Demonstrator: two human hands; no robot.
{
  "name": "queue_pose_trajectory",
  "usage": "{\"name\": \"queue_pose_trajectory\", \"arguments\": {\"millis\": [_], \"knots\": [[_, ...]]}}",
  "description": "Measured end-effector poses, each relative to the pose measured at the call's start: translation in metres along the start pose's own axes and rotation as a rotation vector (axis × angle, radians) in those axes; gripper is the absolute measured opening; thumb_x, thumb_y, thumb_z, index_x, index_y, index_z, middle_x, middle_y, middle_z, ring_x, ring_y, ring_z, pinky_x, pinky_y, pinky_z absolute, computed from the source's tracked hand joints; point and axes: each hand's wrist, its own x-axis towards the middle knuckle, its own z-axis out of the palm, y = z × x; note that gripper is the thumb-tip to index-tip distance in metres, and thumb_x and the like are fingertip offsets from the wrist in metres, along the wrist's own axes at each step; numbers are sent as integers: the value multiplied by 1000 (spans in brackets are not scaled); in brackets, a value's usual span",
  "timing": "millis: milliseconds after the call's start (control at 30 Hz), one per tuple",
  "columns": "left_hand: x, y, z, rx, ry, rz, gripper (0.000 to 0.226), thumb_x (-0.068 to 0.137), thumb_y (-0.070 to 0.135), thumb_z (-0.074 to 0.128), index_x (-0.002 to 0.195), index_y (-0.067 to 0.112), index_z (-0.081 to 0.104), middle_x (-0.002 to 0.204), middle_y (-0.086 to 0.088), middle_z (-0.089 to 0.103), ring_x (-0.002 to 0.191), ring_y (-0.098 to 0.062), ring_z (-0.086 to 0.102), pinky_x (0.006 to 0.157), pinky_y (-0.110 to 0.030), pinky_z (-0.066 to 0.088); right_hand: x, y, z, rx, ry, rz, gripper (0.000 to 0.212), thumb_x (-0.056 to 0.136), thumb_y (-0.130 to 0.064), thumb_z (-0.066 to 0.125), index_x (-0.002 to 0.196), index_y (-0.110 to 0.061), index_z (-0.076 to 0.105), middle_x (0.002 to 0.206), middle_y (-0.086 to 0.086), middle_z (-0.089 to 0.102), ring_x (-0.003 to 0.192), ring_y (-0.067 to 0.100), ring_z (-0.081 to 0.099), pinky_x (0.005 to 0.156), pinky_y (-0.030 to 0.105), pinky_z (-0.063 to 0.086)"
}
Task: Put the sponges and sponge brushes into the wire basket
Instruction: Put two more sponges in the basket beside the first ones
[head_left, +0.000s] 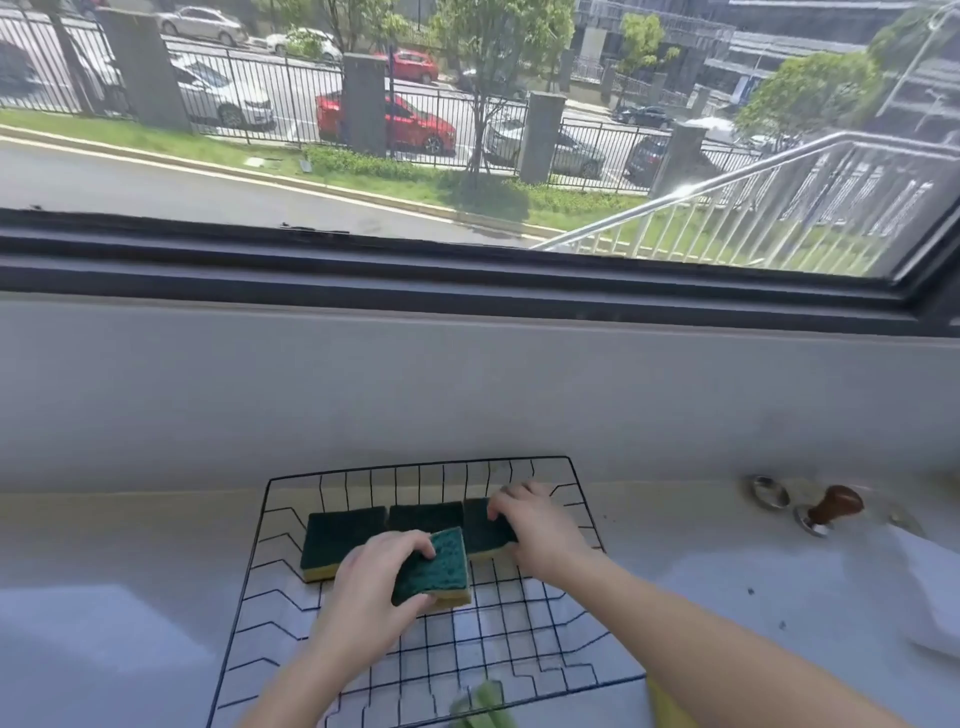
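A black wire basket (249, 597) stands on the counter below the window. Three green-topped yellow sponges lie in a row at its far end: a left sponge (332, 540), a middle sponge (426, 515) and a right sponge (485, 530). My right hand (535, 525) rests on the right sponge with its fingers curled over its far edge. My left hand (374, 582) grips a fourth sponge (436, 569), tilted just above the basket floor in front of the row. A blurred green thing (485, 706) and a yellow piece (667, 706) show at the bottom edge.
A wooden-handled tamper (831, 509) and a metal ring (769, 491) lie on the counter at the right. A white sheet (930, 597) sits at the far right. The grey wall (467, 395) and window sill rise right behind the basket.
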Motion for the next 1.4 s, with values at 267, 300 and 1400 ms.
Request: {"name": "queue_pose_trajectory", "arguments": {"millis": [267, 300, 1400], "knots": [[13, -11, 15, -73, 42, -19, 37, 73, 25, 71, 102, 38, 51, 113, 26, 49, 108, -2, 45, 99, -33, 41, 17, 12, 28, 64, -29, 82, 43, 73, 10, 52, 109, -14, 49, 119, 7, 52, 108, 28, 47, 76, 39, 50], [15, -10, 16, -73, 31, -20, 36, 73, 25, 70, 102, 36, 52, 113, 24, 50, 110, -3, 45, 99, -34, 42, 17, 13, 30, 65, -33, 85, 44, 73, 10, 52, 110, -14, 49, 119, 7, 52, 108, 28, 48, 76, 40, 50], [102, 35, 110, 377, 7, 163, 56, 87, 14, 47, 140, 20, 30, 158, 0, 17, 147, -20, 3, 114, -57, 2, -17, 56, 40, 156, 427, 126, 31, 85, -4, 58, 111, -19, 65, 125, 7, 62, 108, 30, 58, 81, 41, 38]]}}
